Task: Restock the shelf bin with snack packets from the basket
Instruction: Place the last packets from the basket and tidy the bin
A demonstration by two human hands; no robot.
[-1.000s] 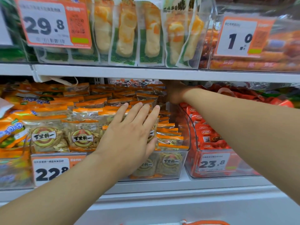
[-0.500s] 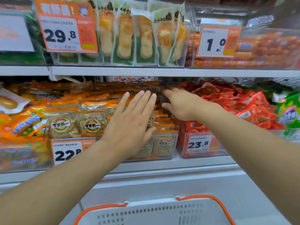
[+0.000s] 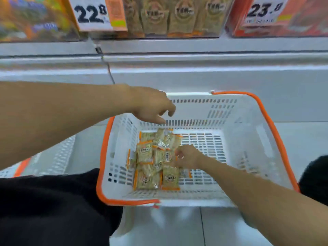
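Head view, looking down over one white basket (image 3: 248, 139) with an orange rim and two orange handles folded down along its sides. It stands below the front edge of the shelf (image 3: 177, 45).

Snack packets (image 3: 156, 166): one loose heap on the basket floor, left of centre. About ten can be counted; overlaps and blur prevent an exact number. All are the same kind, clear wrap with orange ends and a round label. The right half of the basket floor shows bare slats.

Left hand (image 3: 152, 107): above the far left corner of the basket, over the back wall, fingers hanging loosely curled, spread a little, holding nothing. Not touching the heap.

Right hand (image 3: 188, 157): down inside the basket, at the right edge of the heap, fingers curled onto the packets. Contact is plain; whether they have closed round a packet I cannot tell, since the fingertips are hidden among the wrappers.

Shelf, top of frame, blurred: one clear shelf bin (image 3: 170, 16) holding the same packets upright, four faces visible in its front row. Two price tags readable: 22.8 (image 3: 90, 13) left of those packets, 23.8 (image 3: 264, 9) on a red bin (image 3: 301, 20) to the right. One more bin (image 3: 32, 18) at far left with orange and blue wrappers, uncountable.

Dark clothing (image 3: 53, 210) fills the lower left; another dark patch shows at the right edge
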